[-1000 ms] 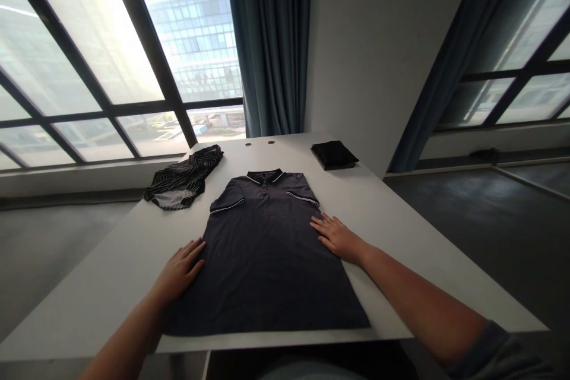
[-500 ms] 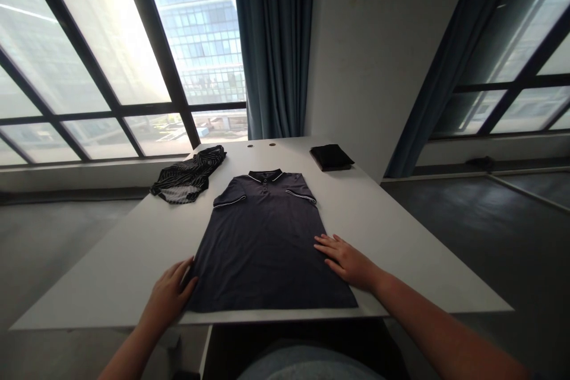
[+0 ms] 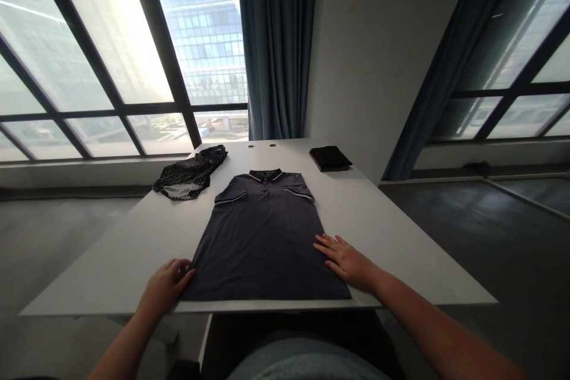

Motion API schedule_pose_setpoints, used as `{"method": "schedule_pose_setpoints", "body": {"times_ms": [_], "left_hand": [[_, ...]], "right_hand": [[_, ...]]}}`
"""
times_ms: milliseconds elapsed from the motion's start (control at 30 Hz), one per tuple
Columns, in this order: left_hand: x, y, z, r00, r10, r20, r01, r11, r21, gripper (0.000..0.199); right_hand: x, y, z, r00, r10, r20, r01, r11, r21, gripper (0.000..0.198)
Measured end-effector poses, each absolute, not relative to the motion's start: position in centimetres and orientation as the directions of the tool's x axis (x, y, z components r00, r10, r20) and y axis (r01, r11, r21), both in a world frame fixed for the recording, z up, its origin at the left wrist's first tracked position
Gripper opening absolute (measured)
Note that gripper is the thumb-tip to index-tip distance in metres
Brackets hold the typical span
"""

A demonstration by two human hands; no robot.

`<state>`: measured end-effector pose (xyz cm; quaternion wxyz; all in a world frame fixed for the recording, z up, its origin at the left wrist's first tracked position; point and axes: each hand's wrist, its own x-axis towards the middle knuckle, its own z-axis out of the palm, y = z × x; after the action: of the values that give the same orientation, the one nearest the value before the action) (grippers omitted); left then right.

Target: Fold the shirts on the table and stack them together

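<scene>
At the bottom of the frame, both hands rest at the near hem of a dark polo point(image 3: 267, 237) spread flat, front up, on a white table point(image 3: 392, 231). At lower left the left hand point(image 3: 165, 286) curls its fingers on the hem corner, seemingly pinching the cloth, though the grip is hard to make out. Right of centre the right hand point(image 3: 347, 261) lies flat and unclenched, palm down on the polo's side edge. Judging by this, the polo is being smoothed and squared; any fold would call for a firm hold on both hem corners. No containers show. Farther off, a striped garment point(image 3: 189, 175) lies crumpled at centre left, and a folded black cloth point(image 3: 330, 158) sits beyond the collar, to the right.
</scene>
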<state>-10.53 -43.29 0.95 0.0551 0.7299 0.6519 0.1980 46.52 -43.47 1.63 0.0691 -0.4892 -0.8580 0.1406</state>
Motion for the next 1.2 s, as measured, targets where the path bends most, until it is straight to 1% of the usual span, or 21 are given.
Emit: {"method": "schedule_pose_setpoints", "body": {"times_ms": [233, 367, 467, 567, 667, 767, 833, 867, 933, 1000, 1100, 1200], "left_hand": [[-10.1, -43.5, 1.4, 0.075, 0.980, 0.184, 0.935, -0.133, 0.328, 0.033], [-9.9, -43.6, 1.7, 0.069, 0.983, 0.170, 0.933, -0.123, 0.337, 0.032], [-9.4, -44.2, 2.2, 0.059, 0.986, 0.153, 0.936, -0.108, 0.335, 0.031], [-8.4, -45.3, 2.9, 0.034, 0.989, 0.145, 0.956, -0.075, 0.285, 0.032], [-7.3, -46.4, 3.7, -0.075, 0.992, 0.101, 0.977, 0.052, 0.208, 0.032], [-6.8, -46.9, 4.4, -0.183, 0.983, -0.031, 0.975, 0.186, 0.118, 0.028], [-6.8, -46.8, 4.7, -0.204, 0.972, -0.119, 0.973, 0.215, 0.089, 0.024], [-6.8, -46.8, 4.8, -0.198, 0.970, -0.143, 0.973, 0.212, 0.091, 0.023], [-6.8, -46.8, 5.1, -0.184, 0.973, -0.142, 0.973, 0.201, 0.117, 0.020], [-6.6, -46.9, 5.4, -0.209, 0.971, -0.119, 0.963, 0.226, 0.149, 0.020], [-6.2, -47.2, 5.6, -0.260, 0.957, -0.129, 0.936, 0.282, 0.211, 0.020], [-6.3, -47.6, 5.2, -0.265, 0.954, -0.138, 0.904, 0.296, 0.307, 0.017]], "right_hand": [[46.6, -44.7, 2.1, -0.489, 0.870, -0.064, 0.841, 0.451, -0.298, 0.059], [46.5, -44.9, 2.1, -0.471, 0.881, -0.031, 0.844, 0.441, -0.305, 0.057], [46.4, -44.1, 2.6, -0.485, 0.874, 0.016, 0.838, 0.470, -0.277, 0.051], [45.3, -41.6, 4.0, -0.557, 0.823, 0.110, 0.799, 0.568, -0.198, 0.039], [42.2, -37.4, 6.1, -0.663, 0.727, 0.178, 0.725, 0.683, -0.091, 0.030], [37.2, -32.1, 8.3, -0.727, 0.677, 0.111, 0.684, 0.729, 0.033, 0.022], [33.1, -28.5, 9.6, -0.727, 0.684, 0.062, 0.686, 0.719, 0.114, 0.022], [31.0, -26.8, 10.0, -0.724, 0.688, 0.049, 0.686, 0.713, 0.141, 0.024], [26.7, -23.6, 10.5, -0.700, 0.713, 0.040, 0.707, 0.684, 0.178, 0.027], [22.7, -21.0, 10.3, -0.692, 0.721, 0.049, 0.715, 0.674, 0.184, 0.029], [17.7, -17.9, 9.3, -0.694, 0.718, 0.051, 0.713, 0.676, 0.186, 0.034], [14.3, -15.4, 8.2, -0.727, 0.686, 0.035, 0.678, 0.709, 0.192, 0.037]]}}
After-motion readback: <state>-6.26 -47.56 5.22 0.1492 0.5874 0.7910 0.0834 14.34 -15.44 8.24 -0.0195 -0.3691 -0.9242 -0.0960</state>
